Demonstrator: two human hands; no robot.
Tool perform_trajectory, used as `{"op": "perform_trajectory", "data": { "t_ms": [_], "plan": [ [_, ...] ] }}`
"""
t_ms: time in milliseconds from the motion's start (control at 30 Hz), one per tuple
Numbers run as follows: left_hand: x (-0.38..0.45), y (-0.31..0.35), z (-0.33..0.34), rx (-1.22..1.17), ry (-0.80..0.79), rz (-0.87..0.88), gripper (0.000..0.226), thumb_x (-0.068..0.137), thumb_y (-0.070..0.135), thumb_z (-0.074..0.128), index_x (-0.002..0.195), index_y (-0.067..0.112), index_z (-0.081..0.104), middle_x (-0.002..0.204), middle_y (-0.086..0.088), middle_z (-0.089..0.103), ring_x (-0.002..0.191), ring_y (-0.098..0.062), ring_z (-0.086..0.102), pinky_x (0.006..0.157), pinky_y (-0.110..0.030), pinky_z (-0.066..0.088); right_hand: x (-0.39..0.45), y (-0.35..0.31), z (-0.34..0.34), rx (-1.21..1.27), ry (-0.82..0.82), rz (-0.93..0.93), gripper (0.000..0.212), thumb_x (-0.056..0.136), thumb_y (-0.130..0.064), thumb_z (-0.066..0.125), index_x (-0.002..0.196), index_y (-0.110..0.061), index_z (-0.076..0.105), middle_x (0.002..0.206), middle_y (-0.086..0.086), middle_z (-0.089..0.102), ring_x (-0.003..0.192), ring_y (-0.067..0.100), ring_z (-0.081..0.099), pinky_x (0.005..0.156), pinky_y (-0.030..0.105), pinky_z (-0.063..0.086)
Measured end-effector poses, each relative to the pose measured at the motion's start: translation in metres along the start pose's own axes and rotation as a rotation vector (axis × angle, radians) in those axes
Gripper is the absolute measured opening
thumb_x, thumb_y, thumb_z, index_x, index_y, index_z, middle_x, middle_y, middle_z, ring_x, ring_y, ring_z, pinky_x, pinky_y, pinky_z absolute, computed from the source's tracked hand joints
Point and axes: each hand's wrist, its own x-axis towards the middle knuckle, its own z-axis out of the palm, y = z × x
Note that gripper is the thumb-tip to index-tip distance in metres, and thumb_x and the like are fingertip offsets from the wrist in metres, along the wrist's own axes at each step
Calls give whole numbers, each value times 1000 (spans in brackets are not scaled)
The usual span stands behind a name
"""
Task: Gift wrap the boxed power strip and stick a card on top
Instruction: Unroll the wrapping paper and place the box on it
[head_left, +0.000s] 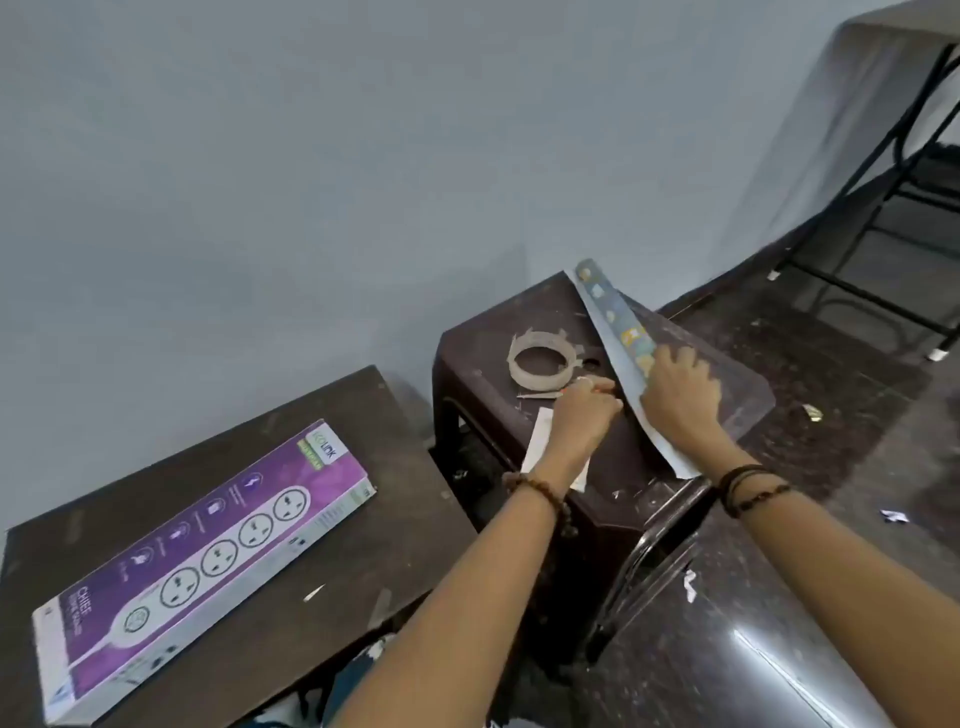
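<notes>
A pale grey-blue wall (311, 156) fills the upper view, meeting a dark speckled floor (831, 545) on the right where scraps of paper lie and a black metal frame (883, 218) stands in the far corner. Two dark brown surfaces sit against the wall: a low wooden surface (363, 545) on the left and a taller plastic stool (493, 405) beside it. The boxed power strip (208, 561), purple and white, lies flat and unwrapped on the left surface, well apart from both hands. On the stool a folded sheet of patterned wrapping paper (613, 317) runs along the right edge, partly overhanging. The right hand (680, 400) rests on that paper with fingers spread and pressing it flat. The left hand (582, 415) sits just beside it with fingers curled together, pinching something small that cannot be made out. Near it lie a clear tape roll (543, 358) and a white card (540, 441), partly under the left wrist
</notes>
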Motion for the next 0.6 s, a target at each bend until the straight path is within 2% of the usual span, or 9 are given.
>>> {"op": "perform_trajectory", "data": {
  "t_ms": [100,200,267,367,433,500,600],
  "plan": [
    [6,-3,11,-39,-70,-54,31,88,7,51,119,7,58,107,-11,62,98,-16,52,87,-31,42,7,12,4,84,-9,81,40,87,-5,51,124,2,39,121,27,45,110,45,48,81,48,44],
    [5,-7,12,-137,-76,-75,31,89,8,51,119,7,57,87,0,54,90,-14,51,79,-25,42,8,8,2,79,76,58,37,87,1,47,123,3,39,117,28,47,105,45,50,68,45,42],
    [2,-7,4,-242,-46,-72,29,91,7,50,119,5,57,89,-1,56,88,-15,52,71,-22,42,6,0,-8,64,190,18,37,88,2,46,125,1,39,114,25,48,101,43,52,59,40,36],
    [-10,-5,-18,-407,39,-71,32,92,16,54,122,6,55,108,-7,60,102,-16,58,71,-18,45,-6,-20,-37,105,293,-79,40,90,-1,45,129,-3,37,113,21,48,99,40,52,57,37,34],
    [-25,0,-39,-502,117,-51,39,91,23,58,124,3,54,115,-11,61,103,-19,60,70,-18,47,-24,-40,-59,232,281,-189,43,89,-3,46,130,-7,36,113,19,48,97,40,53,61,38,37],
    [-43,6,-61,-582,183,12,40,90,24,59,123,1,54,114,-15,64,93,-20,65,65,-18,52,-49,-63,-81,422,220,-300,43,87,-8,47,129,-12,37,113,16,50,96,38,53,67,39,40],
    [-77,8,-102,-713,337,31,37,89,22,61,121,4,56,112,-14,67,89,-23,66,72,-26,57,-86,-100,-102,647,61,-440,41,86,-13,51,126,-16,40,110,8,54,93,31,55,65,33,34]
  ]
}}
